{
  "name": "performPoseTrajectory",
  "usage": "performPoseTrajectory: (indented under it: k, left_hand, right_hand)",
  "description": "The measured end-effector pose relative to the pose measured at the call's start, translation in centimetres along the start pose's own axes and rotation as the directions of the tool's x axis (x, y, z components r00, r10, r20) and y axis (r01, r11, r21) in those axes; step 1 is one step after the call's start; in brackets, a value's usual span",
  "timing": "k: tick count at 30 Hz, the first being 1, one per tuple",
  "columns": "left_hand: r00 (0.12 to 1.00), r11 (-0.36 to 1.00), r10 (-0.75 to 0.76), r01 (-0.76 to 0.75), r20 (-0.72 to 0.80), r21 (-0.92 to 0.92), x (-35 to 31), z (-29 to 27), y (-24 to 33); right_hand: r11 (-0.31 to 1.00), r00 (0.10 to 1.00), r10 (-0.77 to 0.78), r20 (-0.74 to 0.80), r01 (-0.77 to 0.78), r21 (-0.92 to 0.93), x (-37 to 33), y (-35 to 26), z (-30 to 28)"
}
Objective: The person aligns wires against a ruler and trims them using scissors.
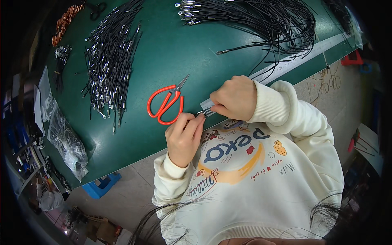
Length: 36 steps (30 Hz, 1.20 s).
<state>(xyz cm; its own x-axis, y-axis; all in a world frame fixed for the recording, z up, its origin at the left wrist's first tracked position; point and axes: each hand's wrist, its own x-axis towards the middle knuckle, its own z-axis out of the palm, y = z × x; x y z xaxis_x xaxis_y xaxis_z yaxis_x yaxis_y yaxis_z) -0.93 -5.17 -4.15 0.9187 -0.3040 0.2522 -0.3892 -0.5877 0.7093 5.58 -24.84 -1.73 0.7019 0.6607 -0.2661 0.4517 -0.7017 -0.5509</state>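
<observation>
Left hand [184, 136] and right hand [233, 98] meet at the near edge of the green table [171, 49], both closed on one small metal fitting [205, 112]: the left fingertips pinch its end from 7 o'clock, and the right hand is curled into a fist over the other end from 2 o'clock. Whether a cord leads from the fitting cannot be told, since the fist hides it. For a sound grip, judged from this view, keep the fitting level between the two pinches, keep both wrists braced at the table edge, and apply force along the fitting's axis rather than across it. Count, largest first: one table; one long ruler strip [310, 53] running from the right fist toward 2 o'clock; two large bundles of black cords, one with metal ends at 12 o'clock [261, 20] and one of shorter pieces at 10 o'clock [110, 61], the strands too many to count; one clear plastic bag [67, 143] at 8 o'clock; one pair of red-handled scissors [165, 104] just beside the left hand at 11 o'clock; one fitting in hand.
</observation>
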Motion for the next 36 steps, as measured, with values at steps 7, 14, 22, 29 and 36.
performPoseTrajectory:
  k: [7,14,22,29,36]
  left_hand:
    - [1.000,0.999,0.010,-0.011,0.028,0.030,0.1,0.1,-0.1]
    - [0.997,0.987,0.075,-0.071,-0.020,0.145,-0.3,0.8,-0.2]
    - [0.959,0.922,0.284,-0.276,0.011,0.270,0.0,0.7,-0.3]
    - [0.928,0.887,0.370,-0.365,0.036,0.283,-0.2,0.8,-1.3]
    - [0.873,0.819,0.461,-0.488,0.162,0.300,0.4,-0.1,-1.8]
  right_hand:
    - [1.000,0.999,0.004,0.045,-0.003,-0.026,0.4,-0.3,-0.5]
    - [0.999,0.999,-0.003,0.038,0.001,0.040,0.2,0.1,-0.5]
    - [0.999,0.996,0.006,0.094,-0.011,0.050,0.5,0.0,-1.3]
    - [0.999,0.998,-0.004,0.057,0.002,0.039,0.6,0.7,-0.6]
    - [0.993,1.000,-0.011,0.019,0.009,0.115,0.2,1.3,-0.3]
